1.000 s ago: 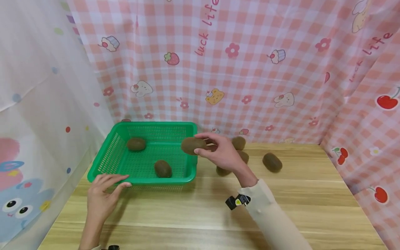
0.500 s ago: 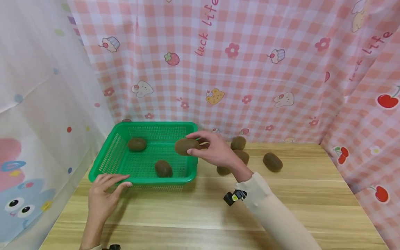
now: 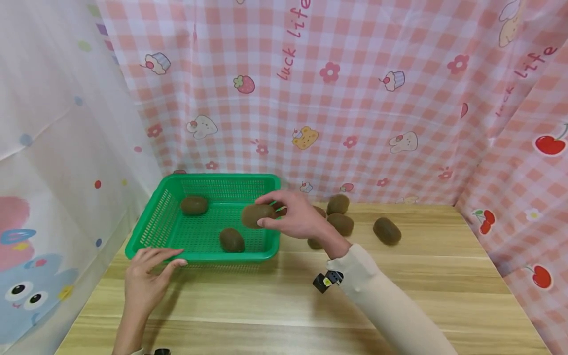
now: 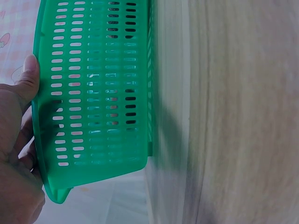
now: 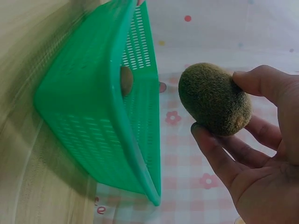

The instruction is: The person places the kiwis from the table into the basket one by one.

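My right hand (image 3: 299,217) grips a brown kiwi (image 3: 254,217) between thumb and fingers, over the right side of a green plastic basket (image 3: 253,257). In the right wrist view the fuzzy kiwi (image 5: 212,98) shows beyond the basket's rim. Inside the basket lie two more kiwis, one kiwi (image 3: 194,205) at the back left and another kiwi (image 3: 232,240) near the front wall. At the front left, my left hand (image 3: 145,278) holds the basket's rim, its thumb (image 4: 30,74) at the edge and the other fingers partly hidden behind it.
Right of the basket a group of several kiwis (image 3: 340,224) lies on the wooden table (image 3: 266,315), partly behind my right hand. A separate kiwi (image 3: 387,230) lies farther right. A pink checked curtain (image 3: 364,108) hangs behind, and a white curtain (image 3: 66,148) on the left.
My right hand has moved left with the kiwi, from the basket's right rim to over its inside, and a little lower by now. The left hand stays at the rim.
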